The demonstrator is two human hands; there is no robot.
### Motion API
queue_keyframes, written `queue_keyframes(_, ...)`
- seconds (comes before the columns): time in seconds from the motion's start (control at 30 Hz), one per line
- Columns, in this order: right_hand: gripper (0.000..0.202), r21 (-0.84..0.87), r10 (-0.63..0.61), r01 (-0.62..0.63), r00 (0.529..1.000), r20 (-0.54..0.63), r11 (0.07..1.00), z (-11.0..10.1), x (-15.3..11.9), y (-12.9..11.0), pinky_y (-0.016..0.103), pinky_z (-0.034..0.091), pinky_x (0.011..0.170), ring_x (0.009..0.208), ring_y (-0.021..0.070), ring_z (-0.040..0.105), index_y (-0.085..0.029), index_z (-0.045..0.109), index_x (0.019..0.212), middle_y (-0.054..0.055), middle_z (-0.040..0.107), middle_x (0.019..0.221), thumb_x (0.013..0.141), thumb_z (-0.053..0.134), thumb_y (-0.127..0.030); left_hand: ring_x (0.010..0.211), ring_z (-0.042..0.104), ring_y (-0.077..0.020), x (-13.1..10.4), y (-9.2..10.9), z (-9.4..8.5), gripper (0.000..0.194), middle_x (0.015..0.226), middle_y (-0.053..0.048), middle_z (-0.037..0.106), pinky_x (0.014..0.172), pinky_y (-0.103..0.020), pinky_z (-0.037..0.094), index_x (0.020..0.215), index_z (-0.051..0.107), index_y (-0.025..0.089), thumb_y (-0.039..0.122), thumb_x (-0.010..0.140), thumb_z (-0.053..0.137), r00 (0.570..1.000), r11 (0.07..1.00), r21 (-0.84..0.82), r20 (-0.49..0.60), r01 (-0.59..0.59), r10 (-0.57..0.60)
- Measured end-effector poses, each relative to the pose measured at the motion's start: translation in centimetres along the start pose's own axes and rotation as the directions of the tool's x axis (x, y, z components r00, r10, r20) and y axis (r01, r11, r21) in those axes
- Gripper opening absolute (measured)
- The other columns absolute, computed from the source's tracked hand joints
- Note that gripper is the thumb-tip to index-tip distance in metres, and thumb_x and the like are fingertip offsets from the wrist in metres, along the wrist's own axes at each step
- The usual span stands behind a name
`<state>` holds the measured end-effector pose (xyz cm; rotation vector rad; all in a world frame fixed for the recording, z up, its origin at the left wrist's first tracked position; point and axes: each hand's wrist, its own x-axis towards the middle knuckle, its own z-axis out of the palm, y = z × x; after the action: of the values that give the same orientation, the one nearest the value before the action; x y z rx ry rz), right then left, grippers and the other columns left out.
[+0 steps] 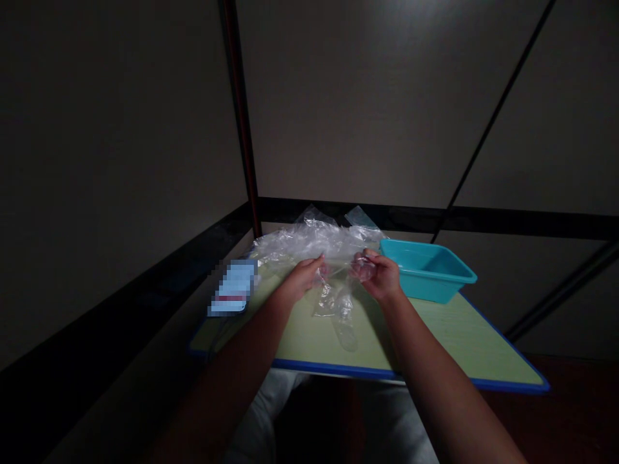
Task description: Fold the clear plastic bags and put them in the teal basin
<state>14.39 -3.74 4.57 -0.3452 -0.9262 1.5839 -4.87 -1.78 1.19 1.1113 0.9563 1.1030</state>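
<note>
Between my two hands a thin clear plastic bag (pixel 344 303) is stretched, its crumpled lower part hanging over the table with a rounded end near the front. My left hand (pixel 305 276) pinches its left side between thumb and fingers. On the other side, my right hand (pixel 380 274) grips it with curled fingers, and some of the film covers the fingertips. Just beyond both hands lies a loose heap of clear plastic bags (pixel 309 238), crumpled and shiny. Where the held bag ends and the heap begins is hard to make out.
A turquoise plastic basin (pixel 425 287) stands on the table right of my right hand. A phone with a blurred screen (pixel 235 290) is at the left edge. The light green table (pixel 483 341) has a blue rim, and panelled walls (pixel 387 129) rise behind it.
</note>
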Motion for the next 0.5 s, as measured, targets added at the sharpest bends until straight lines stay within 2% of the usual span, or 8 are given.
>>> queue_keyframes(0.07,0.012,-0.026,0.0,-0.001,1.0,-0.015,1.0,0.0,0.0,0.0,0.026,0.042,0.05,0.053,0.0125,0.048,-0.02,0.041,0.056,0.0,0.049,0.059,0.058,0.054,-0.021,0.062,0.062,-0.015,-0.3,-0.2,0.1,0.03,0.079,-0.006,0.068,0.062,-0.026,0.046,0.079,0.065,0.014,0.04,0.067,0.073,0.995,1.0,-0.003,0.095,0.03,-0.03)
queue_keyframes(0.17,0.012,-0.125,-0.016,-0.006,0.985,-0.174,0.992,-0.3,0.4,0.2,0.025,0.043,0.049,0.052,0.0115,0.049,-0.021,0.042,0.059,-0.002,0.049,0.058,0.058,0.054,-0.022,0.063,0.064,-0.0161,-0.5,-0.4,0.0,0.024,0.075,-0.007,0.069,0.065,-0.027,0.048,0.076,0.063,0.013,0.028,0.063,0.078,0.986,0.997,-0.023,0.154,0.069,-0.064)
queue_keyframes(0.23,0.012,-0.191,-0.023,-0.037,0.952,-0.306,0.981,-0.9,0.8,0.4,0.024,0.043,0.046,0.049,0.0114,0.049,-0.022,0.042,0.061,-0.003,0.05,0.056,0.059,0.054,-0.023,0.065,0.065,-0.0167,-0.4,-0.3,-0.2,0.023,0.076,-0.007,0.069,0.066,-0.028,0.05,0.078,0.062,0.014,0.029,0.067,0.075,0.989,0.996,-0.055,0.136,0.069,-0.061)
queue_keyframes(0.3,0.013,-0.232,-0.017,-0.08,0.921,-0.389,0.969,-1.6,1.2,0.9,0.024,0.043,0.043,0.046,0.0119,0.05,-0.022,0.043,0.062,-0.003,0.051,0.053,0.061,0.055,-0.024,0.067,0.066,-0.0167,-0.3,0.1,-0.3,0.021,0.079,-0.007,0.069,0.066,-0.028,0.051,0.081,0.061,0.015,0.032,0.073,0.07,0.992,0.994,-0.097,0.119,0.053,-0.041)
queue_keyframes(0.5,0.009,-0.296,-0.004,-0.17,0.862,-0.508,0.94,-2.7,1.9,1.7,0.025,0.043,0.041,0.045,0.0132,0.053,-0.022,0.048,0.07,-0.002,0.054,0.052,0.069,0.057,-0.024,0.046,0.053,-0.0108,-0.3,1.6,-0.9,0.023,0.068,-0.003,0.064,0.045,-0.022,0.043,0.079,0.06,0.017,0.039,0.085,0.054,0.995,0.929,-0.355,0.053,0.103,-0.089)
